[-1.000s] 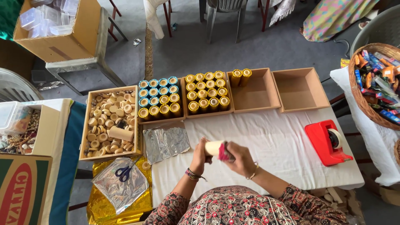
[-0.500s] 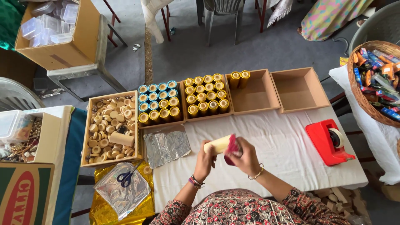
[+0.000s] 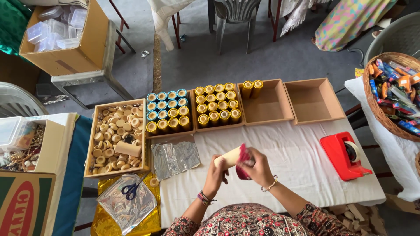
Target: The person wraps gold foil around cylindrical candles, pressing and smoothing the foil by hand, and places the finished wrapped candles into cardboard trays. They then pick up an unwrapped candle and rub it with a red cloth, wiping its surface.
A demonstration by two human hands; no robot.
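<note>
Two hands hold one cream tube (image 3: 228,156) up over the white surface (image 3: 297,161), near its front edge. The left hand (image 3: 215,171) is wrapped around the tube from below. The right hand (image 3: 255,166) is closed on a red piece (image 3: 243,161) at the tube's right end. The tube lies on its side, a bit tilted, with its long way going left to right and its left end higher and pointing to the far left.

Just left of the hands lies a silver foil sheet (image 3: 176,156). Along the back edge sit brown boxes: two full of gold-wrapped tubes (image 3: 214,105), one with only two tubes (image 3: 267,102), and one bare box (image 3: 314,99). At the right edge sits a red tape holder (image 3: 344,154). Off the left edge is a tray of plain tubes (image 3: 114,136), and scissors (image 3: 131,189) lie on a foil bag.
</note>
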